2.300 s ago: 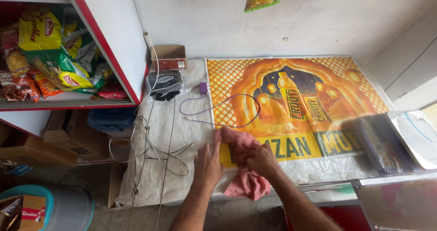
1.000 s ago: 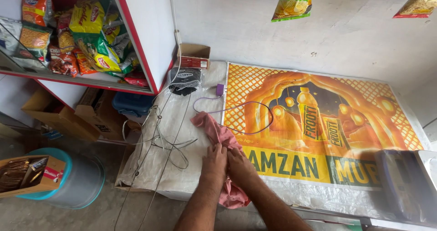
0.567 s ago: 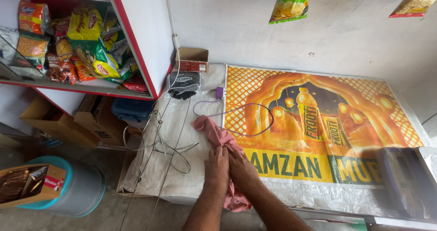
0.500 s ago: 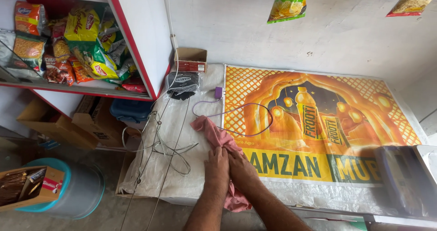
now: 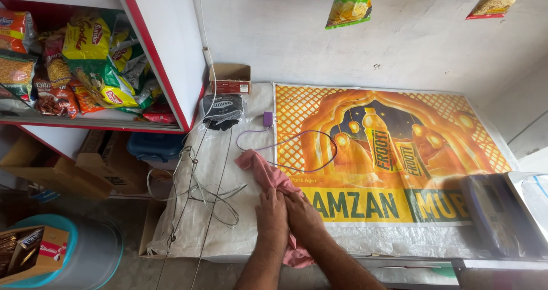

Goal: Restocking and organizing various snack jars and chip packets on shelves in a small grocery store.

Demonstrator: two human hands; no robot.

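Both our hands, left hand [image 5: 272,217] and right hand [image 5: 303,213], stay pressed flat together on the pink cloth [image 5: 268,178], now drawn nearer the counter [image 5: 222,233] edge, left of the orange poster [image 5: 388,153]; wiping continues.

Both forearms are bare, no sleeves showing; the left hand [image 5: 272,214] and right hand [image 5: 301,214] wear no gloves, rings or watch.

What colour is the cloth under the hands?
Pink cloth, seen from the head view.
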